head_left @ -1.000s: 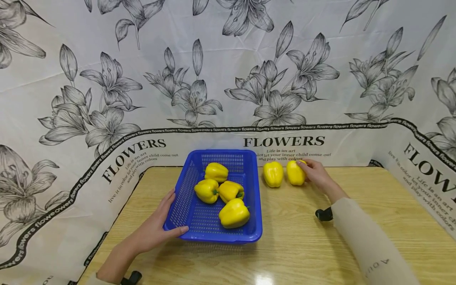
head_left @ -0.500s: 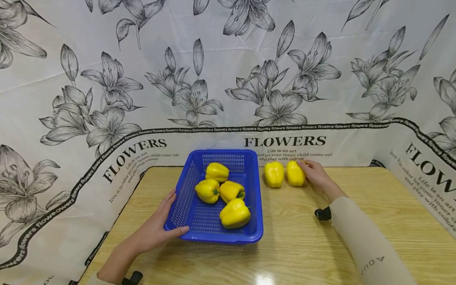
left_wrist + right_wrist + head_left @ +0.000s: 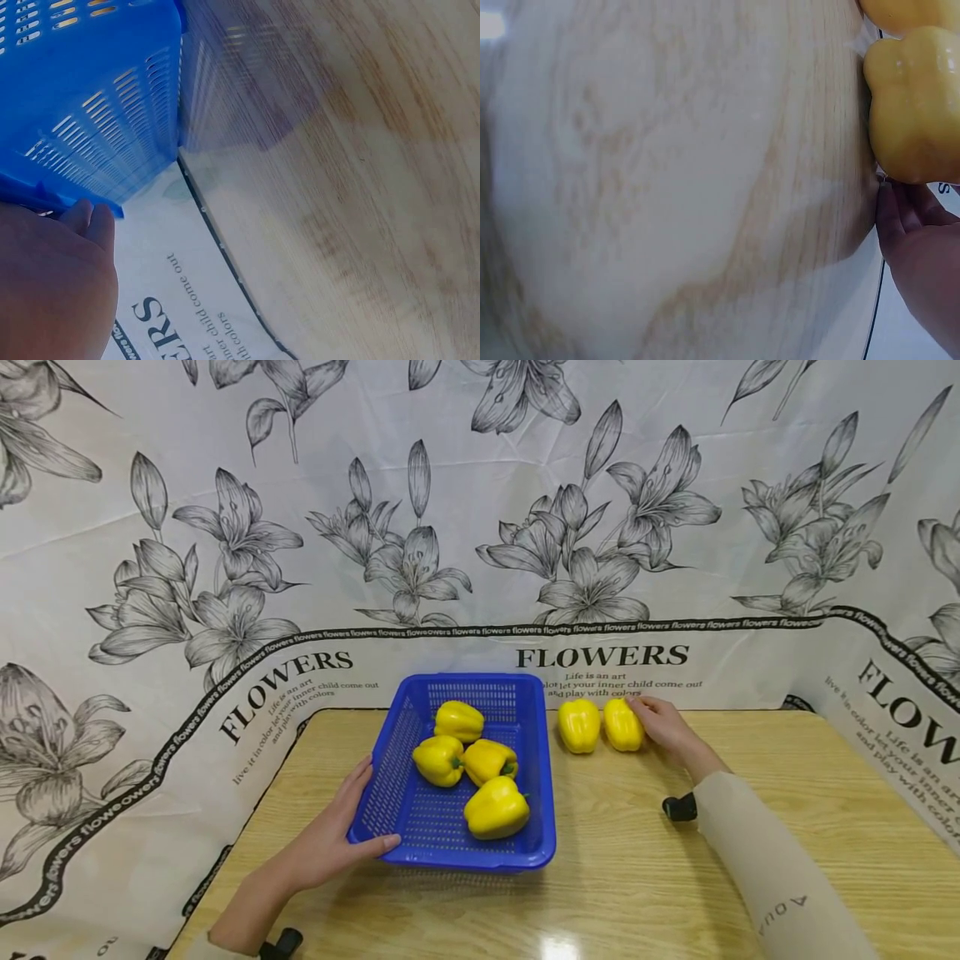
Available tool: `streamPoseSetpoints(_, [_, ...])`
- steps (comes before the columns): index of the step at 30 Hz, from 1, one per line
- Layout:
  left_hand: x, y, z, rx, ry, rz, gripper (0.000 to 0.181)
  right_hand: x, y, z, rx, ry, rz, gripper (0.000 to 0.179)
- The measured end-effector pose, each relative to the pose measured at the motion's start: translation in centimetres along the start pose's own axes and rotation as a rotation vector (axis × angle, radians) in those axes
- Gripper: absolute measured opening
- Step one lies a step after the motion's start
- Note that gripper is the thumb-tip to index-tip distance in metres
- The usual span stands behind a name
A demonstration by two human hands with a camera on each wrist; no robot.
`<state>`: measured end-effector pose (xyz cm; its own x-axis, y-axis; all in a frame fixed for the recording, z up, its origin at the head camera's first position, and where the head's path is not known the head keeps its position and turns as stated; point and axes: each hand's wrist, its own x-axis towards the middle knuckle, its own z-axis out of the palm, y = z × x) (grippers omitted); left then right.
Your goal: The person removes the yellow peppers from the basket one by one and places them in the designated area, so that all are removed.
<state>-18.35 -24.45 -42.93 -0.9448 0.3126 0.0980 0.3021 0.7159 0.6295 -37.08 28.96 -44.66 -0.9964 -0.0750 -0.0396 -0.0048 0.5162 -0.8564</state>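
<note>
A blue plastic basket with slotted walls holds several yellow bell peppers. My left hand grips its near left corner, thumb over the front rim and fingers along the left side. In the left wrist view, the left hand's fingers curl at the basket's edge. Two more yellow peppers stand side by side to the basket's right. My right hand holds the rightmost bell pepper by its right side. The right wrist view shows the fingers against its end, partly hidden behind it. The other bell pepper stands close to its left.
All of this is on a light wooden table. A white cloth printed with flowers and lettering hangs behind the table and along its sides. Black wrist-worn devices sit at both wrists, such as the black device on the right.
The rightmost bell pepper and my right hand have shifted very slightly left, narrowing the gap between the two peppers. The left hand and basket keep their places; the view drifts a little.
</note>
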Motion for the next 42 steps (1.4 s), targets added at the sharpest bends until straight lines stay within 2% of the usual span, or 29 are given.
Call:
streamPoseSetpoints(5, [0.1,0.0,-0.1,0.007,0.002,0.014,0.108,-0.2,-0.1,-0.2,-0.02,0.001,0.016,0.075])
streamPoseSetpoints(17, [0.0,0.1,-0.2,0.004,-0.001,0.018,0.109,-1.5,-0.2,-1.3,-0.106,-0.009,-0.013,0.079])
streamPoseSetpoints(24, [0.0,0.1,-0.2,0.004,0.005,0.031,0.107,-2.9,-0.8,-2.4,-0.161,-0.021,-0.039,0.072])
streamPoseSetpoints(29, [0.0,0.1,-0.1,0.01,0.005,0.031,0.108,-3.7,-1.2,-3.0,-0.194,-0.018,-0.062,0.075])
streamPoseSetpoints(36, [0.1,0.0,-0.1,-0.002,0.006,0.038,0.107,-4.5,-2.0,-3.4,-0.227,-0.008,-0.097,0.063])
streamPoseSetpoints(42, [0.1,-0.1,0.0,-0.002,0.004,0.036,0.107,-5.4,-3.1,-3.4,-0.247,-0.004,-0.113,0.061])
